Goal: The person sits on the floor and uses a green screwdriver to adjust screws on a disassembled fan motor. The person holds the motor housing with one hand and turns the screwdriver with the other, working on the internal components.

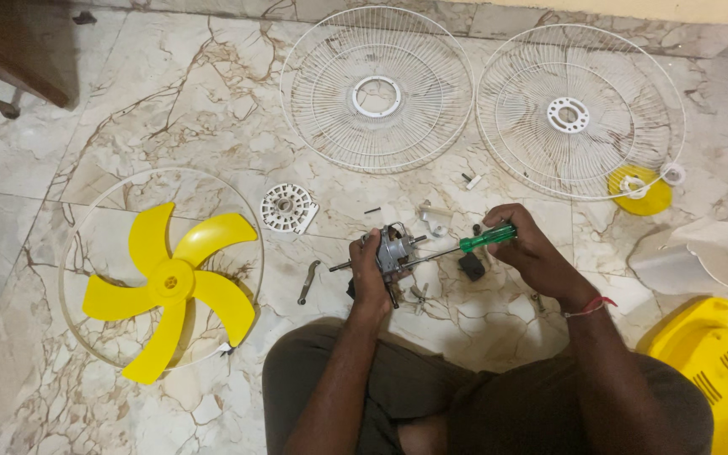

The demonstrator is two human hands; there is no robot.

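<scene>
At frame centre, the left hand [370,274] grips a small fan motor [395,250] above the marble floor [170,101]; the right hand [522,244] clasps a green-handled screwdriver [465,246], tip at the motor. A slipping tip could jab the left fingers or drop a screw.

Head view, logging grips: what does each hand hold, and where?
Left hand grips the fan motor by its body; right hand holds the screwdriver by its green handle.
</scene>
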